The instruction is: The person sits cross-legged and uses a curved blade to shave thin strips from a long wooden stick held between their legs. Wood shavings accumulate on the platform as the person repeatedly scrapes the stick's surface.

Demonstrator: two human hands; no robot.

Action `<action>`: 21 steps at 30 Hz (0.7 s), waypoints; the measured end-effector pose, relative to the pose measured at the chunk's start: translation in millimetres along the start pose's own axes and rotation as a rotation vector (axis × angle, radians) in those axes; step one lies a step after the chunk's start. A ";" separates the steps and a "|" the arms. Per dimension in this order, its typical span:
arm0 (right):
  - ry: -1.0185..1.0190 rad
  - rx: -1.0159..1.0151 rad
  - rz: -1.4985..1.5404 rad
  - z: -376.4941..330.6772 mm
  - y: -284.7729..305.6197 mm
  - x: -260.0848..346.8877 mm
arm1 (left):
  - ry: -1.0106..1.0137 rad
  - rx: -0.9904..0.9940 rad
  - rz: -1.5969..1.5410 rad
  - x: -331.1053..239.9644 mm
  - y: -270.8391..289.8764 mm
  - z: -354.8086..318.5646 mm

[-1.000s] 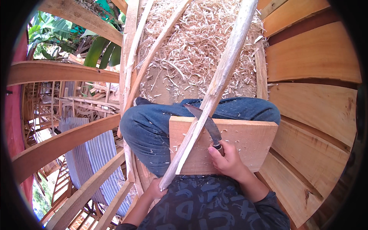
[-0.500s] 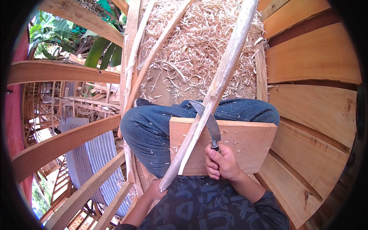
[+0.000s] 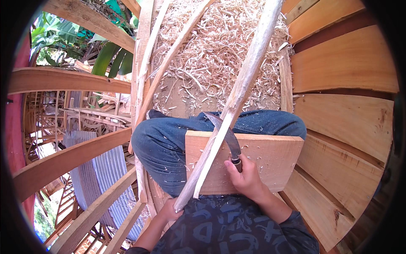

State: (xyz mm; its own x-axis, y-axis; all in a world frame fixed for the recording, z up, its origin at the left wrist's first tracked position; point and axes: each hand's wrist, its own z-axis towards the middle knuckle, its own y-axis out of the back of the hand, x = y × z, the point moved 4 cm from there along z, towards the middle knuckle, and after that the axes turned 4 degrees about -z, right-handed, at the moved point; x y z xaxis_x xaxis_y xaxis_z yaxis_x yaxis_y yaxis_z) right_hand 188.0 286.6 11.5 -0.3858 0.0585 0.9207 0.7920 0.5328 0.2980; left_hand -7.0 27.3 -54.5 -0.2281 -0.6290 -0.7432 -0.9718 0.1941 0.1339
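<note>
A long wooden pole (image 3: 246, 78) lies aslant across my lap, its far end running out of the top of the view. My left hand (image 3: 171, 210) is closed round the pole's near end, beside my thigh. In my right hand (image 3: 248, 178) is a sickle-like curved knife (image 3: 231, 143), gripped by its short dark handle. The blade passes behind the pole, and its hooked tip shows on the left side. A pale freshly cut strip runs down the pole's near part and stands loose at its lower end. Under the pole, a flat wooden board (image 3: 270, 163) rests on my crossed legs.
Curled wood shavings (image 3: 224, 46) cover the floor ahead. Two thin poles (image 3: 169, 57) lie along the left edge, beside an open slatted railing (image 3: 76, 152). A plank wall (image 3: 347, 114) closes the right side. Corrugated sheets (image 3: 101, 173) lie beyond the railing.
My right hand has shifted its grip on the handle, the thumb now straighter along it. The blade has moved slightly on the pole. The left hand keeps its place.
</note>
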 end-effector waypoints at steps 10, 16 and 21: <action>-0.459 0.184 0.809 -8.3 -18.7 -1.0 | -0.002 -0.021 -0.030 -0.1 -1.2 -0.8; -0.262 0.022 0.292 -8.7 -11.7 -9.9 | 0.013 0.016 -0.013 4.2 -0.7 1.1; -0.172 -0.029 0.102 -3.8 -7.1 -3.0 | 0.025 0.008 -0.047 8.6 -1.4 -0.3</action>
State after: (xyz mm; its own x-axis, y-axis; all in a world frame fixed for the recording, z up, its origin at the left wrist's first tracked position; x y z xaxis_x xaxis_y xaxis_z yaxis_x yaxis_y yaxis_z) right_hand 185.3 279.5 7.6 -0.3758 0.2554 0.8908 0.8434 0.4926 0.2146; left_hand -7.7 21.3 -60.9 -0.1833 -0.6560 -0.7321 -0.9810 0.1697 0.0936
